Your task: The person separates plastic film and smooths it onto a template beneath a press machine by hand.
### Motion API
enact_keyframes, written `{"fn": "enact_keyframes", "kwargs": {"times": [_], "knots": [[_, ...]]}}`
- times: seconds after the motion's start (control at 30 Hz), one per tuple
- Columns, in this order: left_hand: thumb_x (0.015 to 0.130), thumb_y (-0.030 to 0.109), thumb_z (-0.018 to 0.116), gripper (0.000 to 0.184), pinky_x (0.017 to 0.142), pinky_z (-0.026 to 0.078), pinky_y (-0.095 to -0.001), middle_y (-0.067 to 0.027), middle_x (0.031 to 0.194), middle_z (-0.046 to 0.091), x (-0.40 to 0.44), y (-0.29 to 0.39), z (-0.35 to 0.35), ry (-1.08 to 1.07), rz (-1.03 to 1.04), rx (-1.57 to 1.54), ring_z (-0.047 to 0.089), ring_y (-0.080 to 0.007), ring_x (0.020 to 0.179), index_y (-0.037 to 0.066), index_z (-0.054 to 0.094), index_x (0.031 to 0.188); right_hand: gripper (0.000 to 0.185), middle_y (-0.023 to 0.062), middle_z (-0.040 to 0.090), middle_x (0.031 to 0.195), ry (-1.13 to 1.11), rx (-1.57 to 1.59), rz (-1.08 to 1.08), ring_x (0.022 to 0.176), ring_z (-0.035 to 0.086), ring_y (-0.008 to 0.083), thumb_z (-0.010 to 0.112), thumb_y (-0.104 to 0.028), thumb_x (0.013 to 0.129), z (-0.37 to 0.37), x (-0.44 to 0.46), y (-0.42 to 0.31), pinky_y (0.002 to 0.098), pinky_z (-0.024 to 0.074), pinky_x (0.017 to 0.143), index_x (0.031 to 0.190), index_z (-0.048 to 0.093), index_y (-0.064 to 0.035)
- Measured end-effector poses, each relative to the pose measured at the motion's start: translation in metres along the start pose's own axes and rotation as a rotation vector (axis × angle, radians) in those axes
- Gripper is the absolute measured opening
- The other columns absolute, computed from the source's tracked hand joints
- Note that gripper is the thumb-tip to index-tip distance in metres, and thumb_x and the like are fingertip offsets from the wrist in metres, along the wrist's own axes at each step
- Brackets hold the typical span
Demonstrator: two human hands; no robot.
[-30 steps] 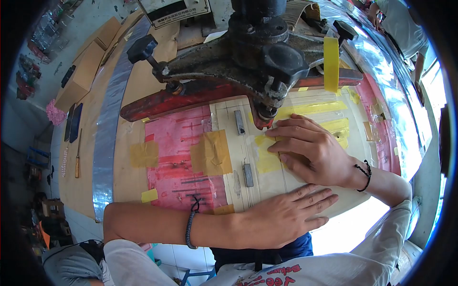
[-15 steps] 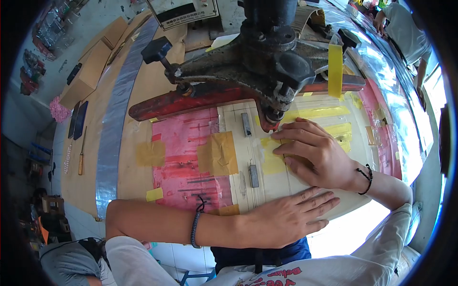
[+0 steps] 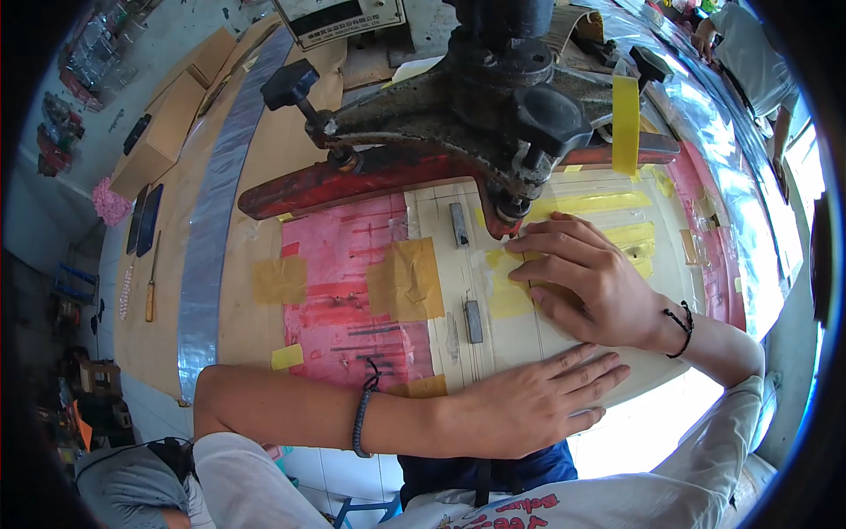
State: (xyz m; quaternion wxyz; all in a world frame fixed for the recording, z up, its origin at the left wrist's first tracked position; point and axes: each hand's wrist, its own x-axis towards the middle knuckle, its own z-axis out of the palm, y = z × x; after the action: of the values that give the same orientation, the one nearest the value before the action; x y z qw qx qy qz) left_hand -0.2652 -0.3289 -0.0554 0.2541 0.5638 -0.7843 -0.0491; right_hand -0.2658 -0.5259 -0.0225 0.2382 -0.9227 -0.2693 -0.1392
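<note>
My left hand (image 3: pixel 529 401) lies flat near the board's front edge, fingers spread to the right, holding nothing. My right hand (image 3: pixel 586 278) rests above it on the pale sheet (image 3: pixel 520 348), with bent fingers spread near yellow tape (image 3: pixel 507 286) and nothing visible in them. Just beyond its fingertips is the red tip (image 3: pixel 500 225) of the black and red metal press (image 3: pixel 414 132). Two small grey bars (image 3: pixel 459 225) (image 3: pixel 473 322) lie on the sheet, left of my right hand. Left of them is a pink sheet (image 3: pixel 330 256) with brown tape (image 3: pixel 416 278).
At the left are a wooden-handled tool (image 3: pixel 151 300), dark flat pieces (image 3: pixel 147 220), a pink bundle (image 3: pixel 110 203) and a cardboard box (image 3: pixel 163 132). A yellow tape strip (image 3: pixel 626 123) hangs from the press. Another person (image 3: pixel 749 62) is at the upper right.
The view has shifted slightly, so the board and press appear a little further right than a second ago. Both hands keep nearly the same pose on the sheet.
</note>
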Motion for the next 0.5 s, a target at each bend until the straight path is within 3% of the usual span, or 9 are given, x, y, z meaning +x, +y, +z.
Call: {"fn": "enact_keyframes", "kwargs": {"times": [0.5], "knots": [[0.098,0.024,0.05,0.042,0.13,0.021,-0.0502,-0.0269,0.16,0.043,-0.0012,-0.0009,0.0022,0.039,-0.003,-0.024,0.036,-0.037,0.154,0.0,0.066,0.129,0.026,0.013,0.068,0.13,-0.007,-0.007,0.004,0.123,0.061,0.0361,0.076,-0.005,0.082,-0.0005,-0.0001,-0.0007,0.048,0.0496,0.109,0.107,0.07,-0.0041]]}}
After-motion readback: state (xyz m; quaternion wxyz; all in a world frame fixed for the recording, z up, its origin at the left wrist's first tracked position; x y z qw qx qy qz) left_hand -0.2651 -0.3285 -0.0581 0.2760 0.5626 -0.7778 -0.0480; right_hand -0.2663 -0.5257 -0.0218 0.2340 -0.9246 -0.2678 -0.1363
